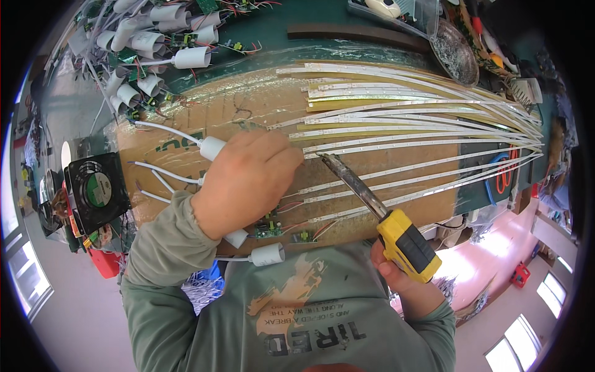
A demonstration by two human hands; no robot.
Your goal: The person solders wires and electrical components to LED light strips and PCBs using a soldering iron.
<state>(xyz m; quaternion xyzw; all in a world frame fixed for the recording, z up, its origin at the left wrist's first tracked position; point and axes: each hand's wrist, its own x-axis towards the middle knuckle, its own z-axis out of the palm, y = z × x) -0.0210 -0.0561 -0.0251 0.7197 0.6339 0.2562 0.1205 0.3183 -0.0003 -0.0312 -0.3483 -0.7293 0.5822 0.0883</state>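
Nearest me, right hand (396,270) at the near edge of the tabletop, fingers wrapped shut around the yellow-and-black handle of a soldering iron (372,208). Iron is angled up and left so its dark tip sits right at the near end of an LED strip (427,144), I judge to reach the solder pad there.

Left hand (245,183) lies palm-down on the cardboard sheet (186,124) covering the tabletop, fingers curled down and pressing where the strip ends meet thin red wires; looks like it pins the work flat for the iron. I cannot tell whether it pinches anything underneath.

Just below that hand: small green driver boards (268,228) and white cylindrical caps (268,254) on white leads, lined along the near edge.

Strips fan from the middle toward the right edge, bunched there, probably to keep the free ends spread apart.

Left edge: black fan (96,189). Far left corner: a heap of white tube housings (155,37) with boards. Far right corner: a round metal dish (455,53) holding shiny bits, maybe solder scraps.
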